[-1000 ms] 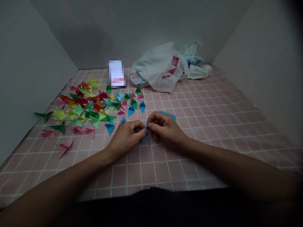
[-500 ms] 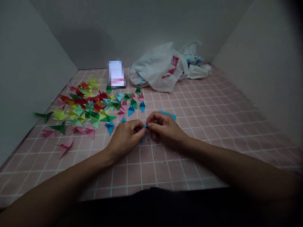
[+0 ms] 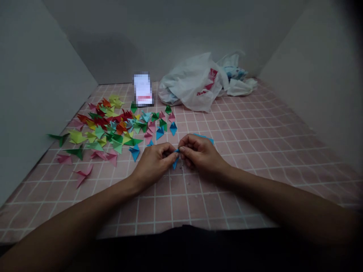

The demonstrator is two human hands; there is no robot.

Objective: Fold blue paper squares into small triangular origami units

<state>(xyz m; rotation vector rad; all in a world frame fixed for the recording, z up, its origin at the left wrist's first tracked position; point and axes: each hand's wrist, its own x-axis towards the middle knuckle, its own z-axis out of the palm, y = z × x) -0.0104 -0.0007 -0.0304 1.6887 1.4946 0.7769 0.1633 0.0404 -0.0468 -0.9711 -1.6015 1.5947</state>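
Note:
My left hand [image 3: 154, 162] and my right hand [image 3: 200, 154] meet above the pink mat, with their fingertips pinching a small folded piece of blue origami paper [image 3: 176, 158] from both sides. Most of that piece is hidden by my fingers, and its pointed end hangs below them. Partly hidden behind my right hand lies a flat blue paper sheet [image 3: 204, 136]. Just left of my left hand sits a blue folded paper piece [image 3: 134, 152], at the edge of a spread of multicoloured origami pieces [image 3: 113, 130].
The pink grid-patterned mat [image 3: 227, 189] is bounded by grey walls at the left [image 3: 42, 94], right and back. A pixelated white-and-red object [image 3: 143, 90] stands at the back. Beside it lies a white plastic bag [image 3: 195, 85], with crumpled white material [image 3: 238, 83] further right.
The whole scene sits slightly further right and higher in the view, as the head has shifted. My hands keep pinching the same blue piece, with little visible change in their grip.

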